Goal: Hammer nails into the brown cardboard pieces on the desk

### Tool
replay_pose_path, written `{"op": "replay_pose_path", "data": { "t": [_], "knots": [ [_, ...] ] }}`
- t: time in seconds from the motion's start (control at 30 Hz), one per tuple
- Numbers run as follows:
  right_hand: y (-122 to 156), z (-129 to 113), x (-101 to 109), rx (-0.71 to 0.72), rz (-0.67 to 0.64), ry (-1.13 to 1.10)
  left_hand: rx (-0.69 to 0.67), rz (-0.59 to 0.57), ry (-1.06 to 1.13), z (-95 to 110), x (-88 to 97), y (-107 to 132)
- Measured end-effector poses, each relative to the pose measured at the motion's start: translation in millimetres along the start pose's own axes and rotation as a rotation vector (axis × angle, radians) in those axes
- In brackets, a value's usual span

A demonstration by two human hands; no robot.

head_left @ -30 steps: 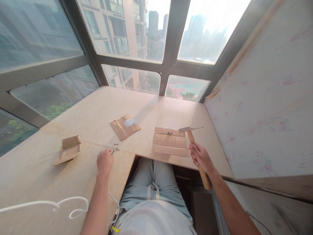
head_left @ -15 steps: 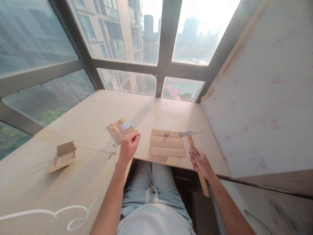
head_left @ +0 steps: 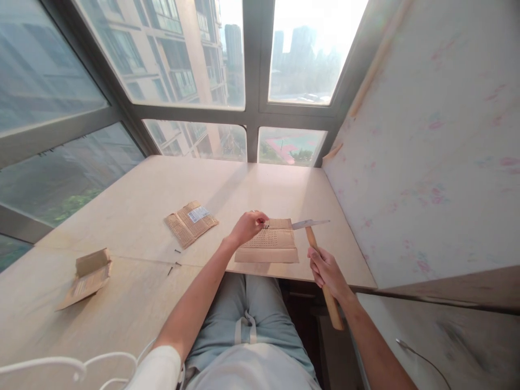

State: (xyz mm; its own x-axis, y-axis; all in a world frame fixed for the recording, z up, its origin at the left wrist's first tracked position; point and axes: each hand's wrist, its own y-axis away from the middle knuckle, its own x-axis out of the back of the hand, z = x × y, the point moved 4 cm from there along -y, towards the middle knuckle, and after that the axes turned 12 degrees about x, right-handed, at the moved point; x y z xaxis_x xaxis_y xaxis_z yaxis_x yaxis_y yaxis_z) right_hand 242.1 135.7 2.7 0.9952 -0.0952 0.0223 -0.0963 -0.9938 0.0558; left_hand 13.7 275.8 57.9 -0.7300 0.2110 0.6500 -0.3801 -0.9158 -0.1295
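My right hand is closed round the wooden handle of a hammer. The hammer's metal head points up and sits close to the right edge of a perforated cardboard piece. Over the left part of that cardboard, my left hand is closed in a pinch. What its fingertips hold is too small to make out. Just beside them, several dark nails stand in the cardboard near its upper fold. My left hand covers the cardboard's upper left corner.
Several loose nails lie on the wooden tabletop to the left. Behind them is a flattened cardboard piece with a label. A folded cardboard piece stands further left. A white cable curls at the lower left. Windows and a wall border the table.
My left hand has moved right, from beside the labelled cardboard to the nails in the perforated piece. The hammer stays in my right hand, little changed. The view has shifted slightly right.
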Motion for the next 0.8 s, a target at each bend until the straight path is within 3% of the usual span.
{"op": "replay_pose_path", "data": {
  "t": [0.23, 0.57, 0.8],
  "knots": [
    [-3.1, 7.2, -0.4, -0.025, -0.017, -0.021, 0.01, -0.093, 0.032, -15.8, -22.1, -22.3],
    [-5.9, 12.7, -2.1, -0.028, -0.037, -0.03, -0.043, -0.246, -0.139, -3.6, -30.3, -40.4],
    [-7.7, 13.5, -3.7, -0.03, -0.043, -0.032, 0.044, -0.186, -0.018, -9.5, -26.1, -45.6]
  ]
}}
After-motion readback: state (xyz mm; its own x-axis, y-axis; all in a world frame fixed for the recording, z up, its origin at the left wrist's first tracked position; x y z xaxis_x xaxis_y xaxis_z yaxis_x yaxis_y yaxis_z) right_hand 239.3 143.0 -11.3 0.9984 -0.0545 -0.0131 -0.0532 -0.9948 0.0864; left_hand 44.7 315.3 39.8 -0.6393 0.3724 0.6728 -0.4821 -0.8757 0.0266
